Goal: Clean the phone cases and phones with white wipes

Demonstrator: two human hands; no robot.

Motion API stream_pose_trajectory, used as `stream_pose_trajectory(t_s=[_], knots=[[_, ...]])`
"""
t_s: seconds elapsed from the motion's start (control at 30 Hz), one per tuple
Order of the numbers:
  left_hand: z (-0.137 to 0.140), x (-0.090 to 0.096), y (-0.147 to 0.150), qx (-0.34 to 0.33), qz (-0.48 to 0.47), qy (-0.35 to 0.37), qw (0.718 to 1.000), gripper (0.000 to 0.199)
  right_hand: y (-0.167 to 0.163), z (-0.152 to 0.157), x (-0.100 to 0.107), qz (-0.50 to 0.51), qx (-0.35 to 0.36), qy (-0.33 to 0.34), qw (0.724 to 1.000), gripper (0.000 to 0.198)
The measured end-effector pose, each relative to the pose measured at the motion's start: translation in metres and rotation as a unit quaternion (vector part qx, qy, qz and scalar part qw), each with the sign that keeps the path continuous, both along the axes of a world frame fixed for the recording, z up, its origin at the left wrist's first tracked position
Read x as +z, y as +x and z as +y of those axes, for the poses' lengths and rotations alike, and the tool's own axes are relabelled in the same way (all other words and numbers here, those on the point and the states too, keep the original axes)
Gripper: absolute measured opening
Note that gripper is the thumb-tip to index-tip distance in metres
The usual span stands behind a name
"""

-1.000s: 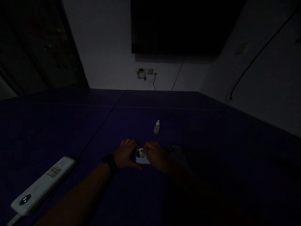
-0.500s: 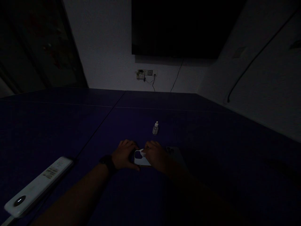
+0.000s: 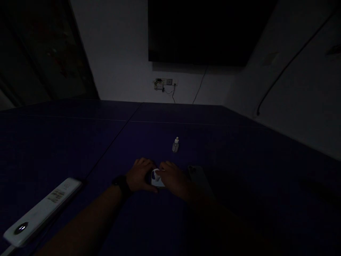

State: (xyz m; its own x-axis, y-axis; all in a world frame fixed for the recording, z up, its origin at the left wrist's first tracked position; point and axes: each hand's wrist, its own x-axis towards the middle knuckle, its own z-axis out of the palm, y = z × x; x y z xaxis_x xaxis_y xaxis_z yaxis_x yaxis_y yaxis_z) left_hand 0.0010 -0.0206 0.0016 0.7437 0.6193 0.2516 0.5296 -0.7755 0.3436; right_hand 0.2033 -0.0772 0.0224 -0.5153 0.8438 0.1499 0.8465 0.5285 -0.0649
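Note:
A pale phone case (image 3: 156,183) with a camera cutout lies flat on the dark blue table (image 3: 149,142). My left hand (image 3: 139,176), with a dark watch on its wrist, grips the case's left end between thumb and fingers. My right hand (image 3: 174,179) is closed on a crumpled white wipe (image 3: 157,175) and presses it on the case near the cutout; the hand covers the case's right part. Beside my right hand lies a phone (image 3: 199,174), its camera lenses at the far end and its near part dim under my forearm.
A small clear bottle with a white cap (image 3: 175,146) stands upright beyond my hands. A long white power strip (image 3: 39,213) lies at the lower left with its cord. Far off, a large dark screen (image 3: 210,32) hangs on the wall above sockets (image 3: 165,82). The room is dim.
My right hand has slid a little to the left with the wipe, which now covers part of the camera cutout. My left hand stays at the case's left end.

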Motion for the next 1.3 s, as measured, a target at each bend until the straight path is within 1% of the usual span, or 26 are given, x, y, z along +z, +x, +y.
stream_pose_trajectory(t_s=[0.13,0.27,0.33,0.47,0.53,0.7,0.83,0.97,1.1,1.3], knots=[[0.001,-0.001,0.000,-0.006,-0.005,0.001,1.000,0.073,-0.005,0.000,-0.003,-0.003,0.013,0.010,1.000,0.021],[0.000,0.000,0.000,-0.003,-0.007,-0.008,1.000,0.074,0.007,0.000,0.002,-0.005,-0.024,0.000,1.000,0.018],[0.000,0.001,0.000,-0.001,0.000,-0.011,1.000,0.075,0.008,0.000,0.003,-0.005,-0.034,-0.001,0.999,0.019],[-0.001,0.001,0.001,0.003,0.002,-0.012,1.000,0.075,-0.001,0.000,0.001,-0.005,0.000,-0.001,1.000,0.024],[-0.001,0.002,0.001,0.003,0.001,-0.015,1.000,0.074,0.000,0.001,0.001,-0.002,0.009,0.000,1.000,0.025],[-0.002,0.003,0.000,0.003,0.001,-0.018,1.000,0.074,0.014,0.004,0.002,0.012,-0.008,-0.007,1.000,0.023],[-0.002,0.002,0.000,0.003,0.003,-0.009,1.000,0.073,0.005,0.003,-0.004,0.017,0.027,-0.009,0.999,0.026],[-0.001,0.000,0.000,0.003,-0.001,-0.011,1.000,0.073,-0.005,-0.002,-0.006,0.014,0.060,-0.018,0.998,0.022],[-0.001,-0.001,0.000,0.004,0.003,-0.008,1.000,0.074,-0.004,-0.006,-0.003,0.029,0.073,-0.022,0.997,0.022],[-0.002,0.001,0.000,0.007,0.007,-0.015,1.000,0.073,0.004,-0.007,0.002,0.005,0.098,-0.025,0.995,0.021]])
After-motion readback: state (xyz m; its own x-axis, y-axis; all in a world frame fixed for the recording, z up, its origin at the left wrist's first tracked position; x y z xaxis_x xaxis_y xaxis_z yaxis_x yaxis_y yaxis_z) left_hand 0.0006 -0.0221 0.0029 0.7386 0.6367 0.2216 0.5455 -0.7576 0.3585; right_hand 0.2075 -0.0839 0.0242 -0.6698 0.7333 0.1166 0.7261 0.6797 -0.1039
